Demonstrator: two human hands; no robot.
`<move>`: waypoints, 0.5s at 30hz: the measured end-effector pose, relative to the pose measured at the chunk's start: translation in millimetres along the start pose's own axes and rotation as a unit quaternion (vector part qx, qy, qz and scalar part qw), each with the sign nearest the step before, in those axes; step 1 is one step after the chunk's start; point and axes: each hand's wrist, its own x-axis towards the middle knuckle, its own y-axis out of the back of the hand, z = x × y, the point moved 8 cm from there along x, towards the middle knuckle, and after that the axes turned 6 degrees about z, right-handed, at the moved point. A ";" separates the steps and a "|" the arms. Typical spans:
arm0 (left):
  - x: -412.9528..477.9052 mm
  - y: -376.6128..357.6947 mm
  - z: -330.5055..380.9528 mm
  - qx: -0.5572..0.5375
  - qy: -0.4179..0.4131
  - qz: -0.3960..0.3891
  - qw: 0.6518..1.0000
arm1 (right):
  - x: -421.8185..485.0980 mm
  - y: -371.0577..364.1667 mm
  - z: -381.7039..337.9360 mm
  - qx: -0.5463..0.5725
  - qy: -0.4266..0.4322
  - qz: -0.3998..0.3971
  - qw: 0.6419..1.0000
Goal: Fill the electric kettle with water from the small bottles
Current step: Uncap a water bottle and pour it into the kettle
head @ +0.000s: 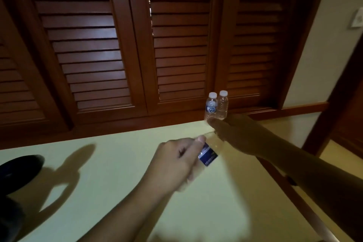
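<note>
Head view: the left hand (176,161) curls round a small bottle (208,156) over the counter (117,163); the shadowed right hand (233,135) sits at its neck, grip unreadable. Uncapping here, well apart from the likely kettle (19,171) at far left, risks spills and toppling two standing bottles (211,107).

Dark object (19,171) half off left edge; top of held bottle (208,156) behind right hand (233,133).

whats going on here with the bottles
A person holds a small bottle sideways over the table in the left hand. The right hand is at its cap end, seemingly opening it, though shadow hides the grip. Two spare bottles stand capped at the back. A dark object, perhaps the kettle, sits at left.
</note>
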 end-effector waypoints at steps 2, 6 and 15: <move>17.3 -11.9 18.8 0.172 -0.103 0.085 0.976 | 11.2 -2.3 22.7 0.013 -0.046 -0.019 0.999; 38.0 -46.7 -12.4 0.075 -0.033 0.019 0.996 | 31.6 6.1 42.5 0.057 0.070 0.022 0.996; 82.4 -103.2 -44.6 0.028 0.051 -0.177 0.983 | 60.4 27.8 101.3 0.308 0.141 0.074 0.938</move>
